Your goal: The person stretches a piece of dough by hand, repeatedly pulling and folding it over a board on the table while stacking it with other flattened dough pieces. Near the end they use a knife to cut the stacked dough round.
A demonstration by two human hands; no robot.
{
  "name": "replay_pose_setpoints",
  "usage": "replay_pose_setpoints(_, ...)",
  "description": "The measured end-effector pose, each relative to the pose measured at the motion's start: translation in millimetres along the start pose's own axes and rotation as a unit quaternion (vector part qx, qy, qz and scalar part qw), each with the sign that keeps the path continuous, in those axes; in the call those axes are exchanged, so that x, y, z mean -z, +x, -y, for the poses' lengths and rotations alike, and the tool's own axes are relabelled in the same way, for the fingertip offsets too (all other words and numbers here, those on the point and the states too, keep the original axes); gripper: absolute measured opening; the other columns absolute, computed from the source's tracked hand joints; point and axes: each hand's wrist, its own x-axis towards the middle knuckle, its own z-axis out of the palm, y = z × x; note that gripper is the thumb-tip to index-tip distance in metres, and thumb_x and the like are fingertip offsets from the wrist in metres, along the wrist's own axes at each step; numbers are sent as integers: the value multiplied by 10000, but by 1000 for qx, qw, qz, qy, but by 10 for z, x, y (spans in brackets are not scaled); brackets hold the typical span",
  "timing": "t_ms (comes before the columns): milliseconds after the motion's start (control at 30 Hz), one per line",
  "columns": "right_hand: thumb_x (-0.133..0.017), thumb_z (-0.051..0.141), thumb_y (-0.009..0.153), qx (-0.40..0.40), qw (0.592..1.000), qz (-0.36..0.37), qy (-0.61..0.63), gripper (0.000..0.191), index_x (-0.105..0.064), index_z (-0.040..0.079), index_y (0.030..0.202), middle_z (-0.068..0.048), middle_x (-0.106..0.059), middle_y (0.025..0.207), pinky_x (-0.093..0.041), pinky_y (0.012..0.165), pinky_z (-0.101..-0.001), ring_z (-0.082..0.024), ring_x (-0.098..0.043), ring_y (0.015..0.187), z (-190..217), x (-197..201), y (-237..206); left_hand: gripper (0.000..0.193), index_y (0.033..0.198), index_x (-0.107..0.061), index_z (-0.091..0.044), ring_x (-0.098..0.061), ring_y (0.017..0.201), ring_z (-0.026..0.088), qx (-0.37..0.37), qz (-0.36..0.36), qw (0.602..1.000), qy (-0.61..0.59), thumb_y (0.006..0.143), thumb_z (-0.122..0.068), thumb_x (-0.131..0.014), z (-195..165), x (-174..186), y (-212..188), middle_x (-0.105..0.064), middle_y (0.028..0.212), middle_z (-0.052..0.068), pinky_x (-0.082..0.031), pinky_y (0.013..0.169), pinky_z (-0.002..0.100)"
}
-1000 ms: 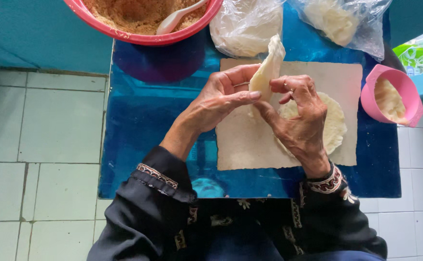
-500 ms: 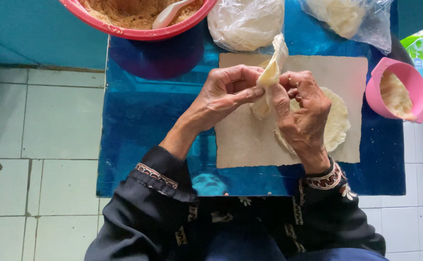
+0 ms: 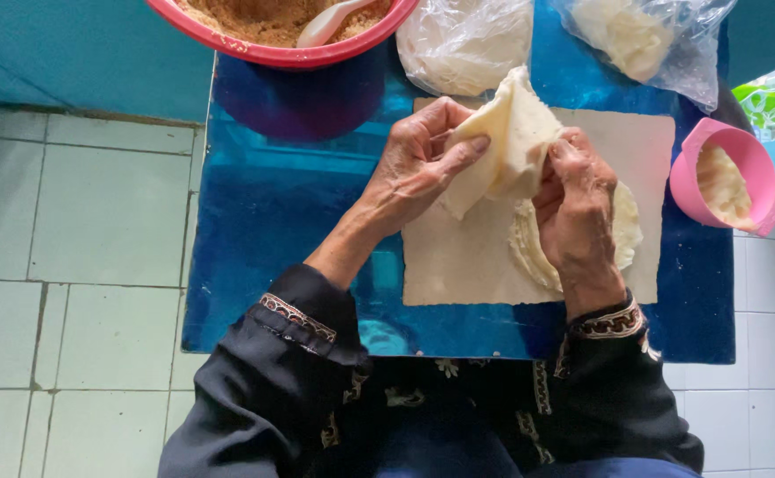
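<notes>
Both my hands hold one thin pale wrapper sheet (image 3: 511,142), folded into a pointed shape, above a beige board (image 3: 458,265). My left hand (image 3: 418,164) grips its left edge with thumb and fingers. My right hand (image 3: 578,199) pinches its right side. Under my right hand lies a stack of round pale wrappers (image 3: 622,235) on the board, partly hidden by the hand.
A blue table (image 3: 290,221) carries the board. A red bowl (image 3: 255,49) of brown crumbly filling with a white spoon (image 3: 330,19) stands at the back left. Two clear plastic bags (image 3: 463,40) (image 3: 640,40) lie behind. A pink cup (image 3: 728,177) of pale paste stands right.
The wrapper has been opened wider and folded between both hands, and the hands have spread slightly apart. The view has shifted a little.
</notes>
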Motion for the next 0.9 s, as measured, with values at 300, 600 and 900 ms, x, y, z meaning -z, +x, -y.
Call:
replay_pose_setpoints(300, -715, 191, 1091, 78, 969, -38, -230, 266, -646, -4, 1260, -40, -700, 1109, -522, 835, -230, -76, -624, 941, 23, -106, -61, 201, 1176, -603, -48, -606, 1079, 88, -11, 17, 1000, -1, 1067, -206, -663, -29, 27, 6, -663, 1140, 29, -529, 939, 289)
replay_pose_setpoints(600, -723, 60, 1056, 42, 995, -71, -64, 120, -682, -10, 1145, -75, -712, 1152, -594, 981, -310, -162, -705, 1056, 420, 257, -73, 188, 1161, -597, -70, -644, 904, 80, 48, -51, 987, -144, 1034, -207, -612, -175, 110, 23, -677, 1039, 21, -573, 794, 278)
replay_pose_setpoints(900, -704, 100, 1120, 71, 974, -119, -180, 202, -685, -55, 1248, -145, -715, 1205, -613, 1062, -367, -219, -715, 1095, 876, 788, -299, 160, 1124, -617, -48, -660, 875, 87, 22, -83, 983, -159, 1033, -179, -632, -7, 129, 73, -700, 1014, 42, -580, 786, 281)
